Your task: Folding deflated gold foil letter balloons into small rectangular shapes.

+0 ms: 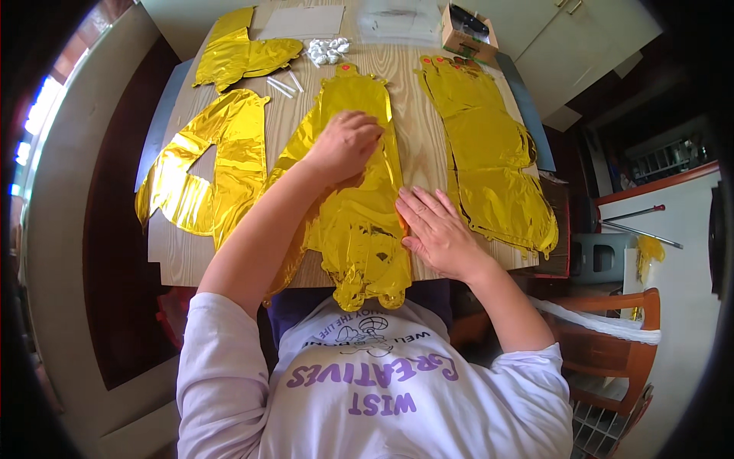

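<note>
A flat gold foil balloon (359,199) lies in front of me, its rounded lower end overhanging the table's near edge. My left hand (345,147) is closed in a fist above its upper middle; whatever the curled fingers hold, if anything, is hidden. Flat against the balloon's right edge rests my right hand (440,233), fingers stretched out. A small orange-red bit shows beside its fingertips. To the left is another gold foil balloon (238,153), bent at an angle with a gap in it. On the right, several gold foil balloons (489,161) lie stacked.
More folded gold foil (245,57) sits at the far left of the wooden table (424,115). Near it are a heap of small white pieces (327,51) and several white sticks (281,86). A cardboard box (468,34) with a black object stands at the far right.
</note>
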Demonstrator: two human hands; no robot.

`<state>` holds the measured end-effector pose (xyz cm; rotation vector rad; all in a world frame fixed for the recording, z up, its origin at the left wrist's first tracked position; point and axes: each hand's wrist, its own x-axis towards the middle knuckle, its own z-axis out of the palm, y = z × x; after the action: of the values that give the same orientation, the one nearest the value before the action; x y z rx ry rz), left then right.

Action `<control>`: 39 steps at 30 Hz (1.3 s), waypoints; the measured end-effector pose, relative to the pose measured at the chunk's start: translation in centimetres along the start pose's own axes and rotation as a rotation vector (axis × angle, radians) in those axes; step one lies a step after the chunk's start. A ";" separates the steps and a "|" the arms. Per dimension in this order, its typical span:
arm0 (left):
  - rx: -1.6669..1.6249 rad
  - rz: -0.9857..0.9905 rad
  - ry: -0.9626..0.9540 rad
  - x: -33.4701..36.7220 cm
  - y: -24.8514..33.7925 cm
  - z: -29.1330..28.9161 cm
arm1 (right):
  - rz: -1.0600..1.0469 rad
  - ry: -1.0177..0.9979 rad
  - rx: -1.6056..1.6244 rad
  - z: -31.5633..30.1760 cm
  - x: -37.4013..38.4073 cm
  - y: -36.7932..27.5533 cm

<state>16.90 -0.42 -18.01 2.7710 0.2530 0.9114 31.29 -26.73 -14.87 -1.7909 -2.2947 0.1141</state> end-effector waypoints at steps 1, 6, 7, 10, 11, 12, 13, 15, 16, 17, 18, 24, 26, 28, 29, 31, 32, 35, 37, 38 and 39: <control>-0.009 -0.111 0.043 -0.5 -0.5 -0.6 | -0.008 -0.001 0.002 -0.1 0.2 0.0; -0.024 -0.558 0.163 -5.2 2.8 -9.3 | -0.012 0.000 0.115 -1.7 0.8 0.6; 0.038 -0.639 0.131 -7.2 5.0 -11.5 | -0.015 0.005 0.149 -1.9 1.2 0.8; 0.203 -0.821 0.105 -14.3 11.6 -14.9 | 0.028 0.047 0.226 -2.6 3.4 1.3; 0.252 -0.849 0.121 -15.8 13.8 -15.6 | 0.048 0.055 0.233 -2.6 4.1 1.6; 0.387 -0.836 0.096 -17.5 15.3 -15.7 | 0.039 0.112 0.223 -2.6 4.9 1.9; 0.360 -0.952 0.102 -18.6 16.9 -15.6 | 0.019 0.144 0.169 -2.4 5.6 2.2; 0.177 -1.203 0.101 -20.8 19.3 -15.2 | -0.034 0.208 0.058 -1.6 6.8 2.8; 0.016 -1.327 0.084 -21.9 20.0 -14.9 | -0.040 0.179 0.013 -1.3 7.0 3.0; -0.150 -1.450 0.081 -23.3 20.6 -14.4 | -0.063 0.152 0.035 -0.8 7.3 3.1; -0.376 -1.546 0.142 -24.2 20.3 -13.6 | -0.070 0.126 0.060 -0.2 7.2 3.3; -1.313 -1.757 0.574 -23.0 20.1 -13.0 | -0.091 0.064 0.078 -0.3 7.1 3.3; -1.096 -1.556 0.517 -22.6 20.6 -12.8 | -0.087 0.062 0.065 -0.4 6.9 3.0; -0.777 -1.288 0.405 -21.3 21.4 -13.0 | -0.091 0.065 0.071 -0.5 7.1 3.2; -0.663 -1.166 0.395 -19.9 21.7 -13.4 | -0.094 0.064 0.081 -0.3 7.2 3.2; -0.441 -0.914 0.374 -16.2 21.3 -14.1 | -0.098 0.066 0.066 -0.5 7.3 3.1; -0.391 -0.715 0.293 -14.9 20.5 -14.1 | -0.096 0.068 0.056 -0.7 7.3 3.0; -0.427 -0.267 0.024 -10.6 18.5 -12.2 | -0.082 0.049 0.059 -1.0 7.5 2.8; -0.432 -0.104 -0.126 -9.2 17.8 -10.9 | -0.096 0.055 0.077 -0.7 7.4 3.2; -0.401 -0.063 -0.182 -8.9 17.5 -10.2 | -0.098 0.059 0.088 -0.5 7.3 3.6; -0.369 -0.023 -0.238 -8.6 17.1 -9.7 | -0.104 0.060 0.103 -0.5 7.2 3.9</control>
<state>5.91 -17.44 -10.85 2.4928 0.0669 0.5479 33.42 -18.82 -14.24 -1.6010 -2.2906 0.1560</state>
